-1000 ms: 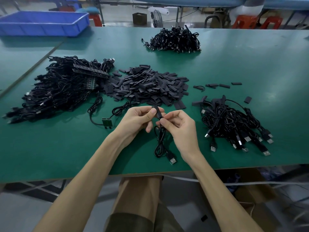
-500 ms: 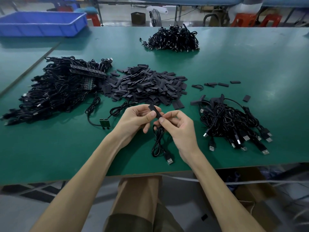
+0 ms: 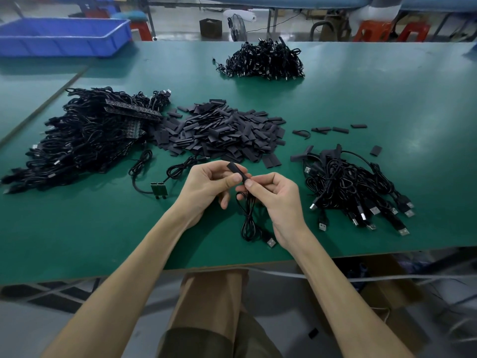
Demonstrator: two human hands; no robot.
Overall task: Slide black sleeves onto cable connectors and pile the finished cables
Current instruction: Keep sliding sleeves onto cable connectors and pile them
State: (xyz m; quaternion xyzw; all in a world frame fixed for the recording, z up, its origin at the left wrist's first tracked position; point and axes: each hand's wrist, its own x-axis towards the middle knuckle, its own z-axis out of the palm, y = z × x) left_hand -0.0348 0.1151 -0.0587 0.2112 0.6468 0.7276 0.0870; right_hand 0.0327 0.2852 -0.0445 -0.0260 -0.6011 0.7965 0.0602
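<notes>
My left hand (image 3: pixel 206 184) pinches a black sleeve (image 3: pixel 235 169) between thumb and fingers above the green table (image 3: pixel 387 99). My right hand (image 3: pixel 276 195) grips the black cable (image 3: pixel 247 218) just below the sleeve; its coil hangs down to the table and ends in a USB plug (image 3: pixel 271 242). The connector itself is hidden inside the sleeve and fingers. A heap of loose black sleeves (image 3: pixel 219 133) lies just beyond my hands. To the right sits a pile of cables with USB plugs (image 3: pixel 356 189). A large tangle of cables (image 3: pixel 85 135) is on the left.
Another cable heap (image 3: pixel 263 60) lies at the far middle of the table. A blue bin (image 3: pixel 62 34) stands at the back left. One cable with a small green board (image 3: pixel 158 188) lies left of my hands. A few stray sleeves (image 3: pixel 333 129) lie right of the sleeve heap.
Both hands have stayed close together at the same spot. The sleeve now sticks out further up and left from my left fingers, tilted, while the cable still hangs from my right hand.
</notes>
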